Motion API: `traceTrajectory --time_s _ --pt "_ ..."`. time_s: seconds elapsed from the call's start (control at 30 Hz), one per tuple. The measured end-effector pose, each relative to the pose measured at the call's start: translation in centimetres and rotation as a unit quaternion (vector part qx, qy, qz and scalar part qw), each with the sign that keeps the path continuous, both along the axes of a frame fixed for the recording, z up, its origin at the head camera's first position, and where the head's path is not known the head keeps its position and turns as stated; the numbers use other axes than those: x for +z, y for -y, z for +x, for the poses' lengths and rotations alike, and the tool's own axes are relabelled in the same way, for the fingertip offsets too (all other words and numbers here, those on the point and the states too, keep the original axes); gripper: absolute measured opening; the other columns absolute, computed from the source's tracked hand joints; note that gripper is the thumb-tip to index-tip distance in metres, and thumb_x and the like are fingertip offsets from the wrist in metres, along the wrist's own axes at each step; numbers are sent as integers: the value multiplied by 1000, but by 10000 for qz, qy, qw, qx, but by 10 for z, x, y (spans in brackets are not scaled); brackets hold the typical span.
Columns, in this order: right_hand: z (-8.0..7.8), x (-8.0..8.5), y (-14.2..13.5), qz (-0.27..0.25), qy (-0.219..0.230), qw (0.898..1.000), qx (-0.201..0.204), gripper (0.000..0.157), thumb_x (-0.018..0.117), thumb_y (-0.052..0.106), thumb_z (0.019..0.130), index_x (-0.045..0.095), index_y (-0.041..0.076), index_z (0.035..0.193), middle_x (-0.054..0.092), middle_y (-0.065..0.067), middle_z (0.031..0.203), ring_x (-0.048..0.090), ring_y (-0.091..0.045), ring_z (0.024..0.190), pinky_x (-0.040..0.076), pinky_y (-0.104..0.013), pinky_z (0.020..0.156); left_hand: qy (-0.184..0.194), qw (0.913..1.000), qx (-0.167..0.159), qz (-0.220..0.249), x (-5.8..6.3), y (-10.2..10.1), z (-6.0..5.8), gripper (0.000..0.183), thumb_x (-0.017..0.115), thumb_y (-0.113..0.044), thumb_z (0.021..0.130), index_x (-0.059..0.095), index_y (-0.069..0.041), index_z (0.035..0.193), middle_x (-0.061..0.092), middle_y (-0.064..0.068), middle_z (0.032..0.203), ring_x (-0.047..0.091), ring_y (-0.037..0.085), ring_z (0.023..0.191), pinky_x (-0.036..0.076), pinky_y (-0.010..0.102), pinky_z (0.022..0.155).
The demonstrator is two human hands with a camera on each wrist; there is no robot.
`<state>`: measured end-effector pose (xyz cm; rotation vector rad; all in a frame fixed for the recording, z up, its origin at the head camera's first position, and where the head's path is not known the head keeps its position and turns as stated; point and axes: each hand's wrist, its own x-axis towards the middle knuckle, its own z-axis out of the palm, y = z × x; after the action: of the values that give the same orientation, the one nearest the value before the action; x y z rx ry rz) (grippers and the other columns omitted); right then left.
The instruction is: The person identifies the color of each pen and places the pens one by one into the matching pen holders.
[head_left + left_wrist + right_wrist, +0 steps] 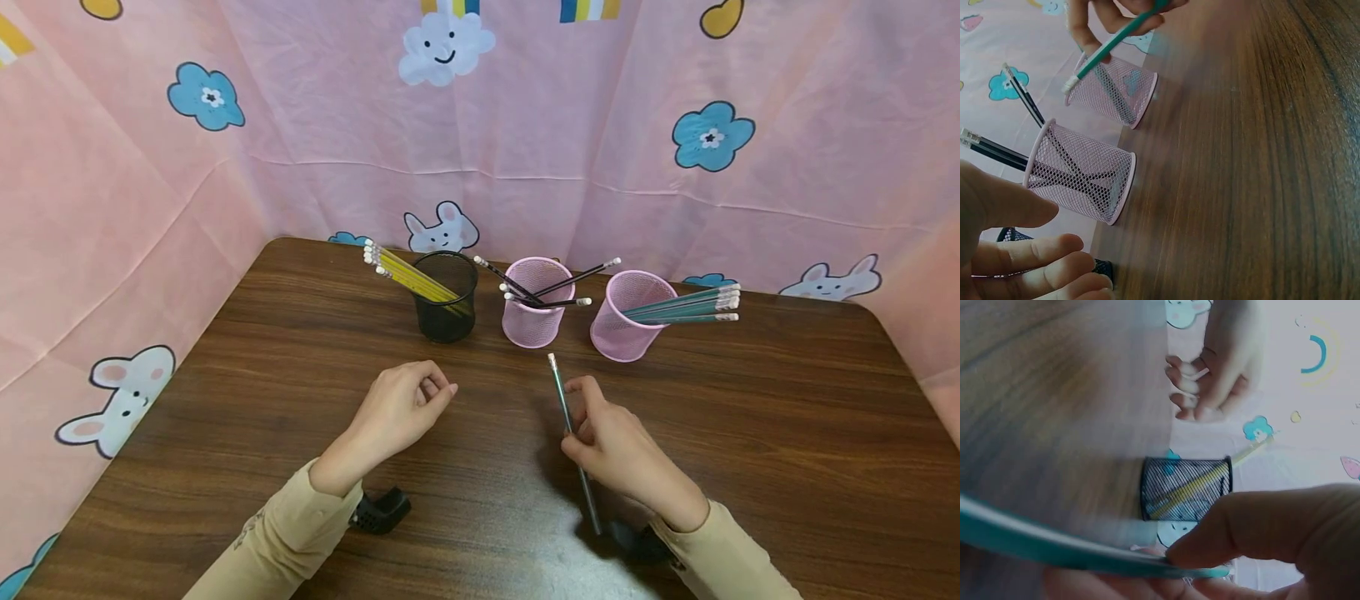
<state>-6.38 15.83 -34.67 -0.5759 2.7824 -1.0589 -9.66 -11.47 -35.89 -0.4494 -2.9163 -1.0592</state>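
Note:
My right hand (pixel 622 446) pinches a teal-green pencil (pixel 587 492) between thumb and fingers, in front of the cups. Its white eraser end points toward the back of the table. My left hand (pixel 397 408) hovers over the table with loosely bent fingers and nothing in them. Beyond it stands a black mesh cup (pixel 446 323) with several yellow pencils (pixel 416 279). A pink mesh cup (pixel 531 327) in the middle holds several black pencils (pixel 581 278). The right pink mesh cup (pixel 621 337), tilted to the right, contains several teal-green pencils (pixel 682 307).
The brown wooden table (pixel 480 533) reaches back to a pink patterned cloth (pixel 525 125) hanging right behind the cups. Dark wrist devices, such as the one under the left sleeve (pixel 288 529), sit close to the tabletop.

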Motion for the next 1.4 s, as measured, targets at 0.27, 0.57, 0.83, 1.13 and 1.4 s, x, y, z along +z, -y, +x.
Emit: traceTrajectory --time_s 0.27,0.57,0.83,1.13,1.4 --pt "1 8 -7 -858 -94 9947 -555 50 63 -6 77 40 3 120 63 -5 81 61 -5 63 50 -23 47 -35 10000 -28 6 0 0 1 13 65 -19 90 67 -11 80 63 -1 72 50 4 55 44 24 54" --pt "-1 12 -13 -1782 -827 9740 -1126 50 62 -12 76 38 0 118 65 -14 83 61 -3 63 51 -26 45 -32 10000 -16 -1 2 0 3 12 66 -19 90 67 -11 80 63 -1 72 50 4 55 44 24 54" --pt "-7 11 -18 -2552 -1760 9376 -1574 50 57 -18 76 38 -6 121 62 -7 85 63 -4 65 52 -21 49 -74 10000 -12 -27 2 -1 4 12 66 -18 90 67 -11 80 63 -1 72 50 4 55 44 24 55" --pt "-15 13 -24 -3628 -2438 8789 -1908 47 56 -16 79 41 -6 123 63 -11 90 67 -8 69 54 -20 52 -101 9999 -12 -35 3 -1 4 12 66 -19 90 67 -11 80 63 0 73 50 4 55 44 24 55" --pt "-22 13 -26 -5067 -2788 7952 -1823 45 54 -19 79 40 -7 121 62 -19 90 69 -19 69 55 -25 54 -59 10000 -21 -34 3 -1 5 12 66 -19 89 67 -10 81 63 0 74 50 3 54 44 23 54"
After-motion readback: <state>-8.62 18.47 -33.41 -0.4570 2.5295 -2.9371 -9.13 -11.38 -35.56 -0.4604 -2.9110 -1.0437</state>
